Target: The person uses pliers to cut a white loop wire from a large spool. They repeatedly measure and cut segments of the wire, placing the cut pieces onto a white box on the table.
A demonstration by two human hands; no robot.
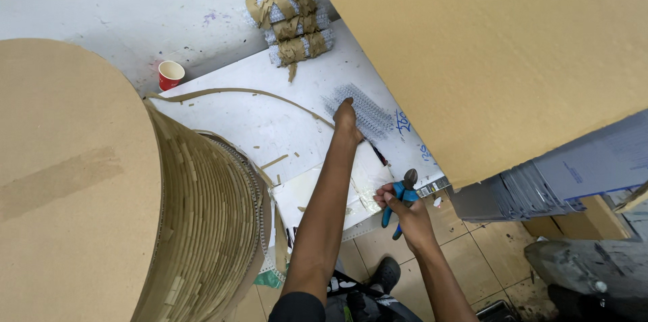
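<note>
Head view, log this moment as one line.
left hand: reaching onto pile of silver wire binding combs | right hand: gripping blue-handled cutting pliers | surface: white board | nearby: red paper cup

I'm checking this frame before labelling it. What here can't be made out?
Head view only:
- Left hand: fingertips lie on the heap of wire coils; whether it pinches any cannot be told.
- Blue-handled pliers: the right hand covers the handles.
- Big reel: cut off by the left and bottom edges.
- Cardboard sheet: hides the table's right side.
- Red paper cup: contents too small to see.
</note>
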